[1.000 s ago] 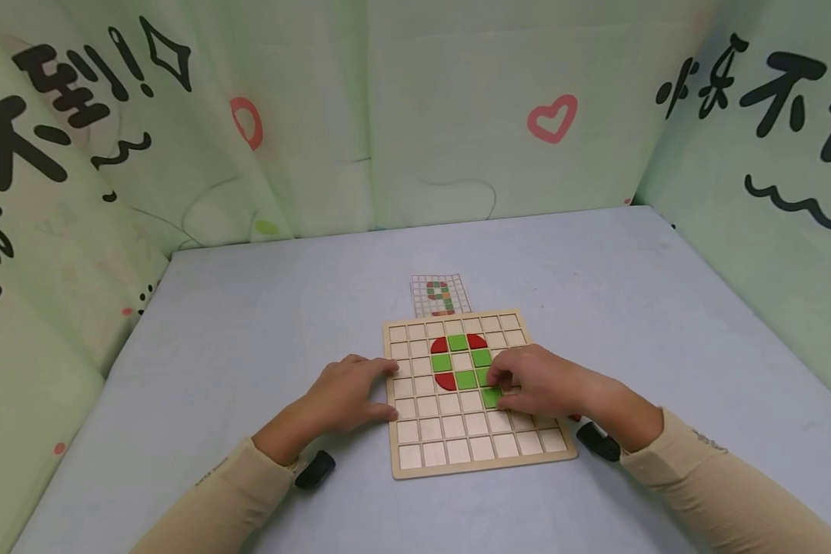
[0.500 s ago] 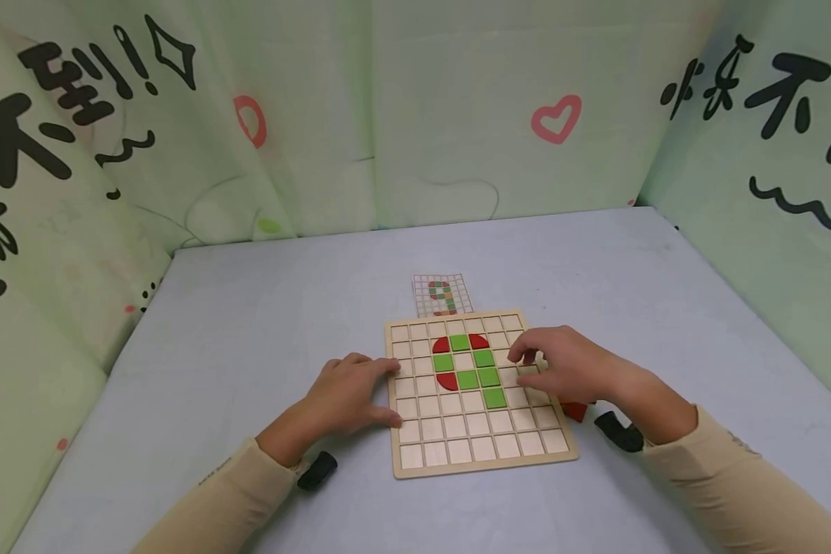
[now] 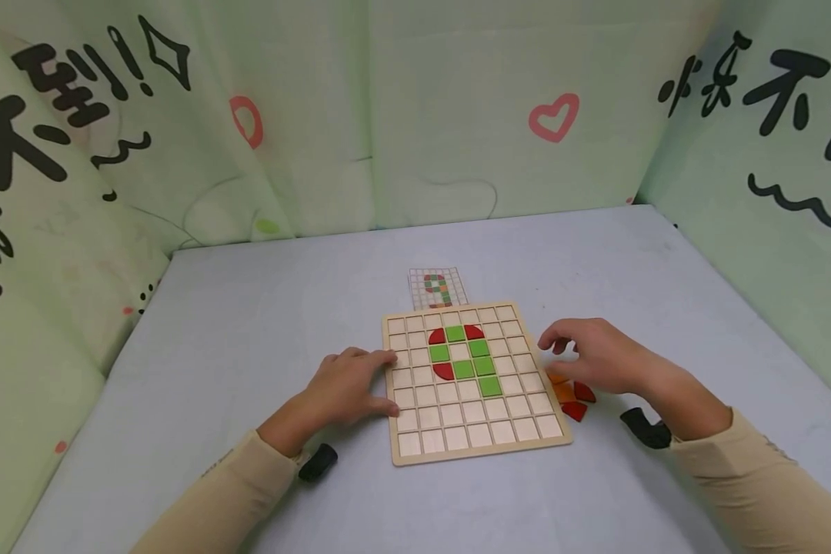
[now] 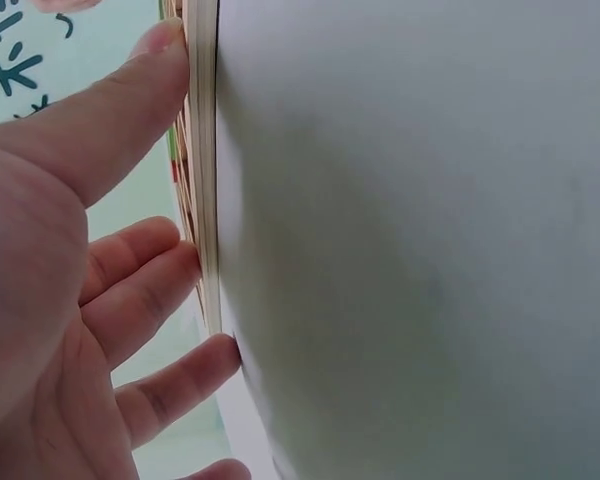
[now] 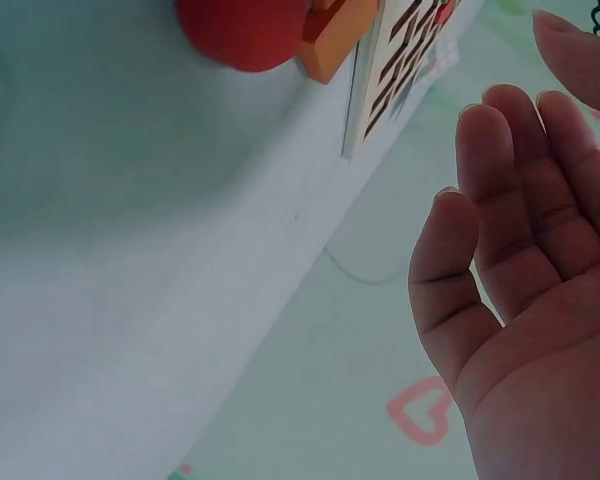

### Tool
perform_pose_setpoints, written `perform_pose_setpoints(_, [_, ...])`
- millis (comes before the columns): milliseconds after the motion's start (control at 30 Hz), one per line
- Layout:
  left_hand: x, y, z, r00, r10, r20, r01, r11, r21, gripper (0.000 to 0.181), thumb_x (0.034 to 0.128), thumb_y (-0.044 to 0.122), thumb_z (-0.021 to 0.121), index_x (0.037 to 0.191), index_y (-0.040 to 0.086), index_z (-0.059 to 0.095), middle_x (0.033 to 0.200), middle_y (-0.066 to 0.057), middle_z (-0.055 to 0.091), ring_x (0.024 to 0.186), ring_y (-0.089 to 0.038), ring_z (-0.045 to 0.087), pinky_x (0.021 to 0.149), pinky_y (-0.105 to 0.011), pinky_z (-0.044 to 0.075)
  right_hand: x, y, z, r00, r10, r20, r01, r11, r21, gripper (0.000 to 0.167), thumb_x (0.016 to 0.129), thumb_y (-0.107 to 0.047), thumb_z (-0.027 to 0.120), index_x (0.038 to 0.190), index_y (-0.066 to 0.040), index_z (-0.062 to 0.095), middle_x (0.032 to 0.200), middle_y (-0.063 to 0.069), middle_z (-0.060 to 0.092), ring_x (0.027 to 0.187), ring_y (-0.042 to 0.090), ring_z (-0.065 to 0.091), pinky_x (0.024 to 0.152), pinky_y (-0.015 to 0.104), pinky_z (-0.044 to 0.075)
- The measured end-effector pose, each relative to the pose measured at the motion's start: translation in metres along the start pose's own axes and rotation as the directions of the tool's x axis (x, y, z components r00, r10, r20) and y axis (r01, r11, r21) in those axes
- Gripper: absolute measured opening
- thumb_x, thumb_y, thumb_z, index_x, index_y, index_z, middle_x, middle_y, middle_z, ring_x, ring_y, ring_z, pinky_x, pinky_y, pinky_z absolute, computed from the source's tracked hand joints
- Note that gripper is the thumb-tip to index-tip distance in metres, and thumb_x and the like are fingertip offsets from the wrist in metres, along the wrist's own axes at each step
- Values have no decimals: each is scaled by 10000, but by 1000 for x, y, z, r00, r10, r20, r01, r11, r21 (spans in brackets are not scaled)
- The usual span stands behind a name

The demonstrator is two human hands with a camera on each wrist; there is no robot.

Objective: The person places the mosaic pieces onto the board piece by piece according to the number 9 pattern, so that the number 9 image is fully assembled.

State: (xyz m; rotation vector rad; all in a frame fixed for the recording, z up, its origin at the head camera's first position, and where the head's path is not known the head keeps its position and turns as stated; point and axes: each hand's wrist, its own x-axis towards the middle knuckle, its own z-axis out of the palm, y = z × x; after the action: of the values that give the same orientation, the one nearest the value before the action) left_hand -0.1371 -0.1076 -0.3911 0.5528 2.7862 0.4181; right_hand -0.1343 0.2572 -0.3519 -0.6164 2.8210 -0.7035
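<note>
A square wooden grid board [image 3: 457, 415] lies on the table. Set in its cells are several green square tiles [image 3: 489, 385] and three red rounded tiles [image 3: 443, 372], forming a ring with a tail. My left hand [image 3: 349, 388] rests against the board's left edge, thumb and fingers spread; the left wrist view shows fingertips touching the wooden rim [image 4: 208, 170]. My right hand [image 3: 599, 354] hovers off the right edge, fingers loosely bent, holding nothing. Partly hidden below it are orange tiles [image 3: 564, 392] and red tiles [image 3: 584, 392], also at the top of the right wrist view.
A small printed card [image 3: 438, 286] with a coloured grid pattern lies behind the board, its near edge against or under the frame. The white tabletop [image 3: 284, 292] meets pale green curtains [image 3: 450, 115] at the back and both sides.
My right hand has left the green tile at the tail and moved right, off the board, above the loose tiles, which are now uncovered. My left hand stays at the left edge.
</note>
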Motion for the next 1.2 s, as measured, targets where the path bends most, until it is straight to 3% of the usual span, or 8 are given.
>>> perform_pose_setpoints(300, [4,-2,-2,1000,-4,7,4,1000,-14,791,764,470,858,1432,176,551,1335,-51,612,1303,-314,467,1052,-538,356,-7,10,1,999,26,31,-25,1000,-5,265,873,-126,720,1125,-50,693,1013,-21,658,930,203,569,785,389,506])
perform_pose_setpoints(633, [8,-6,-4,1000,-6,12,6,1000,-14,785,772,468,852,1435,178,546,1334,-50,613,1310,-312,464,1046,-531,361,-6,21,5,998,57,11,-57,998,19,294,870,-106,725,1155,-55,670,1032,-5,657,909,198,574,757,363,509])
perform_pose_setpoints(900, [8,-5,-3,1000,-17,22,17,1000,-25,790,784,464,845,1451,178,533,1353,-57,601,1325,-313,450,1054,-531,354,-1,25,11,994,100,35,-101,995,13,233,867,-107,729,1096,-93,691,976,-24,642,918,211,560,757,363,498])
perform_pose_setpoints(1200, [8,-4,-3,1000,-4,12,4,1000,-20,778,784,453,848,1441,173,541,1336,-55,611,1314,-307,459,1043,-526,362,-1,28,12,996,77,38,-76,997,-15,203,863,-71,723,1060,-108,691,963,-41,644,916,207,570,784,382,501])
